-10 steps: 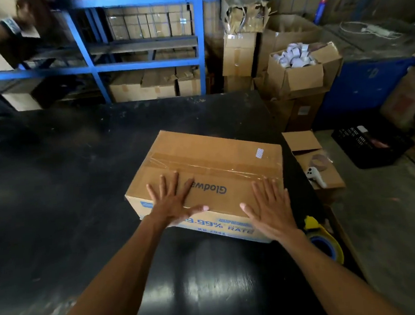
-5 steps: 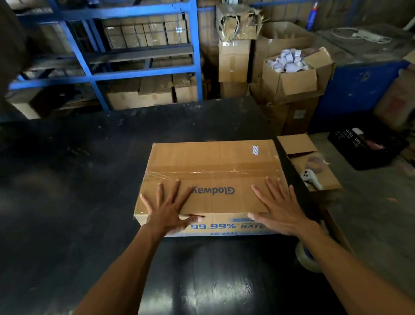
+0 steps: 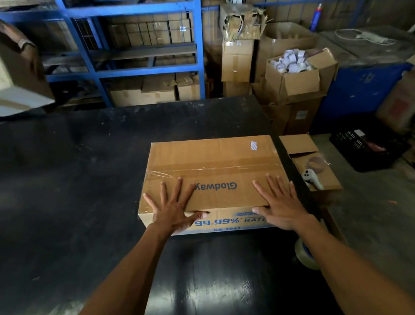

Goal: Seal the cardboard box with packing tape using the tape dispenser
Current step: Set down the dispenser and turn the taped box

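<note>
Since a moment ago both hands have slid a little along the lid toward the near edge, and a second box carried by someone else has swung into view at ten o'clock. Nearest, at four o'clock, a tape roll peeks out from under the right forearm at the table edge; whether it sits in a dispenser cannot be told. Just beyond, the left hand and right hand lie flat and spread on the box, well apart, fingers on the lid and thumbs hooked over its near edge, gripping nothing. That box sits on the black table at about one o'clock from the hands' owner, close to the table's right edge, with a clear tape strip already across the lid seam. Off the table at three o'clock a low carton holds a white gadget. Farther, at one o'clock, an open carton is full of white rolls, and blue racking stands at twelve.
</note>
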The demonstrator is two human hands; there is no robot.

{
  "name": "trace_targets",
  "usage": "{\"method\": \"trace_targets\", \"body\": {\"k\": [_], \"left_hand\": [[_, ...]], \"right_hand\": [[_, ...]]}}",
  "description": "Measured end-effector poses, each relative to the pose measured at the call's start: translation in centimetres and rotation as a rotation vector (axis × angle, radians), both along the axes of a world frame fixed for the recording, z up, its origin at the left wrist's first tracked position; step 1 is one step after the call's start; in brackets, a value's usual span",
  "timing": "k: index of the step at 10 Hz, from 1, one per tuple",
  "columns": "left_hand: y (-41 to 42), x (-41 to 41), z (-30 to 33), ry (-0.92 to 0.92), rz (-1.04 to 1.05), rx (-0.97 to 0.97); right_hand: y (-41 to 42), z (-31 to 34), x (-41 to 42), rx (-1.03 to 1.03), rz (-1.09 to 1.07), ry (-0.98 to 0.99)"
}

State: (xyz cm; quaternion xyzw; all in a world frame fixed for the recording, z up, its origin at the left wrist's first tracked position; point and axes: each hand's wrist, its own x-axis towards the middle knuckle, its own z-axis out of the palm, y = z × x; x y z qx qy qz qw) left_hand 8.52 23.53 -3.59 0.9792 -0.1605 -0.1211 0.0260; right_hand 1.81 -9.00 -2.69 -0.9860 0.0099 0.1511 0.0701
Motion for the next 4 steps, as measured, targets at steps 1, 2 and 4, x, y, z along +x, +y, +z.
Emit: {"method": "trace_targets", "body": {"k": [1,2,4], "left_hand": [[-0.1,0.0,0.2,0.012,0.001,-0.006],[-0.1,-0.1,0.1,0.013,0.005,0.004],[-0.2,-0.9,0.3,-0.012,0.035,-0.037]], "right_hand": [[1.2,-0.4,-0.7,-0.015,-0.085,-0.037],[2.4,-0.5,-1.5,-0.036,-0.164,-0.026],[4.8,0.2,-1.8,0.064,-0.315,-0.054]]}}
